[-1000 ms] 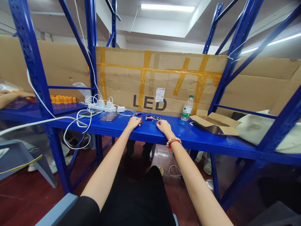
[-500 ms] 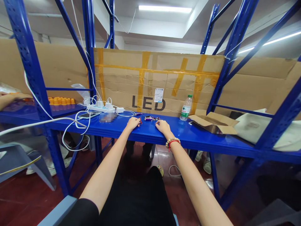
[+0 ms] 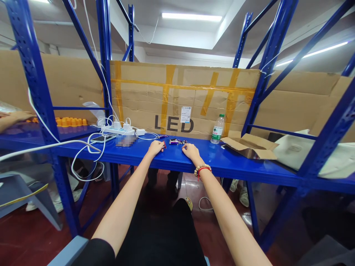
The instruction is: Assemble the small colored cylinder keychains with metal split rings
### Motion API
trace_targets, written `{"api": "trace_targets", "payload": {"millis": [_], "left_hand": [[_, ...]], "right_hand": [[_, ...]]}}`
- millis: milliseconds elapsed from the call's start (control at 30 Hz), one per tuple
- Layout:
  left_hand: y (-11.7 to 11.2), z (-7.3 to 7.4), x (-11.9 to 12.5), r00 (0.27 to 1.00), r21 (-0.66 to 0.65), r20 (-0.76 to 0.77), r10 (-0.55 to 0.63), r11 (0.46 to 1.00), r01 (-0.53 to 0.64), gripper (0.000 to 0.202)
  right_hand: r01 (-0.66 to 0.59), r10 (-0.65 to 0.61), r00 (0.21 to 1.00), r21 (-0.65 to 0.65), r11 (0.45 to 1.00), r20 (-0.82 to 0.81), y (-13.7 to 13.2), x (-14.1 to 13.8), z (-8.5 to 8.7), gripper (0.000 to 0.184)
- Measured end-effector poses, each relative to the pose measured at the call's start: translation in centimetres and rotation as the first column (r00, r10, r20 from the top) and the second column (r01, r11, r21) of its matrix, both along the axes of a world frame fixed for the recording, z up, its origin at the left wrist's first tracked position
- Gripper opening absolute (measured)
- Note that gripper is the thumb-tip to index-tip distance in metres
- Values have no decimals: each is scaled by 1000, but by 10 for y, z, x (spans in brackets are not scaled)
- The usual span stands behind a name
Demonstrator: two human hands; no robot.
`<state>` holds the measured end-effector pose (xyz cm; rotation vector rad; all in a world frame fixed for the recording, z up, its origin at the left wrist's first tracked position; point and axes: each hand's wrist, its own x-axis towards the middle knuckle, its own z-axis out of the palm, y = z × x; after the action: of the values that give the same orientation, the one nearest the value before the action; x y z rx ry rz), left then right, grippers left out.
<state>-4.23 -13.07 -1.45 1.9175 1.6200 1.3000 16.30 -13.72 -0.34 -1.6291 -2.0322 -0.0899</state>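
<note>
On the blue worktop, left hand pinches a small red object at the fingertips. Right hand loosely curled; can't tell if it's gripping anything. Purple pieces sit between the hands, probably for easy reach. Rack frames worktop; cardboard behind, ceiling light on.

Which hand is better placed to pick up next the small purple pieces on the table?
Probably the right hand: it rests beside the purple pieces with nothing visibly held, while the left hand holds a small red piece.
</note>
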Motion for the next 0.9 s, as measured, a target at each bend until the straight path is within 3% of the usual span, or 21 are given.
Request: {"api": "trace_targets", "payload": {"millis": [900], "left_hand": [[-2, 1, 1, 1000, 4, -29, 7, 1000, -7, 41]], "right_hand": [[8, -8, 1000, 2, 1000, 7, -3, -1, 2, 21]]}}
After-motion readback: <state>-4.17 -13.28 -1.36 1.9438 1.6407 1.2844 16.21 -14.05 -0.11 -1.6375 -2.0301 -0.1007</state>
